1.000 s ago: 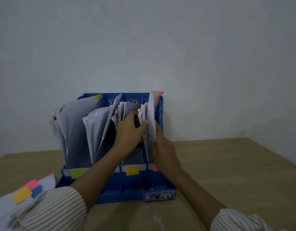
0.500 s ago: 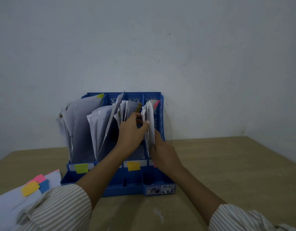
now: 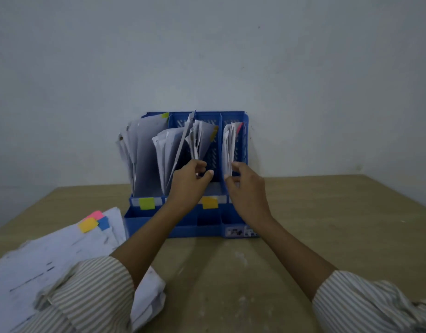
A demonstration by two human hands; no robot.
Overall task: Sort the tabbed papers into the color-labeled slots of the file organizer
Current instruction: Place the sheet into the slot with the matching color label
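Your left hand and right hand have both drawn back from the file organizer. A second ago they were buried among the sheets of its rightmost slot; now the pink-tabbed paper stands seated there by itself. Neither grip holds anything: fingers loosely curled and apart, though the right fingertips may just brush the sheets' edge; the dim view won't settle it. That paper looks filed. The unsorted stack, with its pink, yellow and blue tabs, lies on the bench by your left sleeve.
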